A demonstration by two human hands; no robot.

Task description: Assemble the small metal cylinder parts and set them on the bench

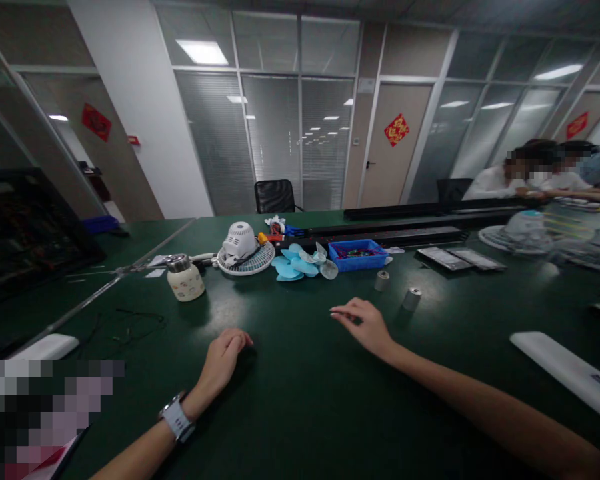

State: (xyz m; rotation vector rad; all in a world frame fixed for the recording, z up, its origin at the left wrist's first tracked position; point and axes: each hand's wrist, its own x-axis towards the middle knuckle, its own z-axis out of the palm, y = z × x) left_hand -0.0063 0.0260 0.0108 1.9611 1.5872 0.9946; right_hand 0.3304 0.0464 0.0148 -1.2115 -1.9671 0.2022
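My left hand (225,357), with a watch (177,418) on its wrist, rests on the green table with the fingers curled in and together. Nothing shows in it; its palm side faces down, out of sight. My right hand (365,325) is held over the table, thumb and fingers drawn into a pinch. A tiny dark-and-light spot shows at its fingertips, too small to name. Closest to this hand stand two small metal cylinders (412,299). Beyond both hands lie light-blue fan blades (300,263) and a white fan (241,247) with its round grille.
A blue bin (359,257) holds small coloured parts. A cream flask (185,280) stands at the left. Flat metal-looking pieces (445,259) lie right of the bin, long black bars (405,235) behind. A white elongated part (565,370) is at right. Other people sit far right.
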